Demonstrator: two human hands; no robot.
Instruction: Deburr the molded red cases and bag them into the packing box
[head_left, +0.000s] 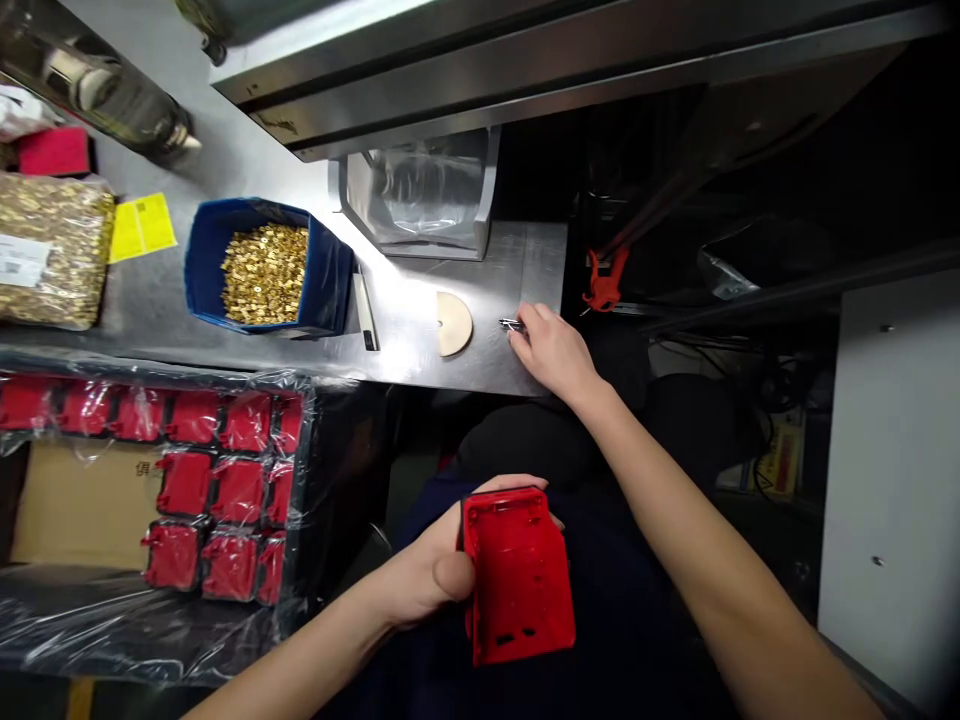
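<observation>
My left hand (442, 570) is wrapped around a red plastic housing (521, 580) above my lap. Its hollow inside faces up, with small posts near the top and slots at the bottom. At the right end of the metal bench, my right hand (553, 348) has its fingers closed on a small dark metal tool (511, 325); most of it is hidden by the fingers. Just left of that hand lies a beige half-round piece (454, 324). A white and black pen-like tool (365, 312) rests farther left.
A blue bin (330, 275) holds many small brass parts. Behind stands a grey bin (484, 215) with clear plastic inside. At lower left, a plastic-lined crate (300, 500) contains several red housings. A metal beam (450, 90) crosses above the bench; an orange clamp (605, 280) is beyond its right edge.
</observation>
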